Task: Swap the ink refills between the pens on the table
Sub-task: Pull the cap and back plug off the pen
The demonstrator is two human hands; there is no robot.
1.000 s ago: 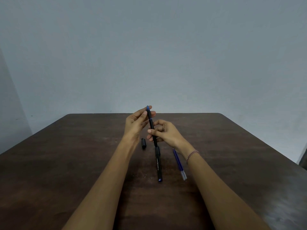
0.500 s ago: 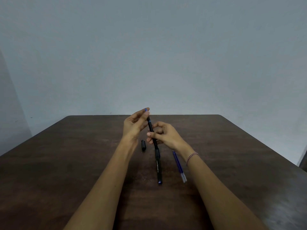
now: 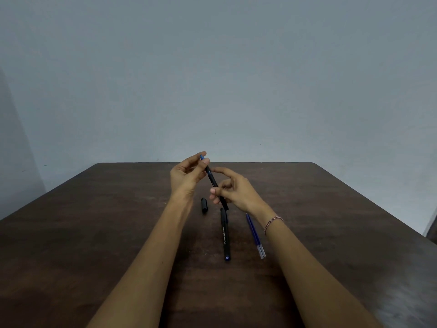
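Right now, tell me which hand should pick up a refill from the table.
Right. The right hand sits just above the two blue refills, which lie by its wrist. The left hand pinches the held pen's blue end, farther away.

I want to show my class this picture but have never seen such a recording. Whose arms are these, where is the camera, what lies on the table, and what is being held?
There is no machine here: a person works with two bare hands, filmed by a wide-angle camera worn on the head, looking forward and down. The left hand pinches the blue-tipped upper end of a black pen, and the right hand grips it lower down. It is held tilted above a dark wooden table. On the table lie a second black pen, a small black cap and two blue ink refills side by side. The right wrist wears a bracelet.
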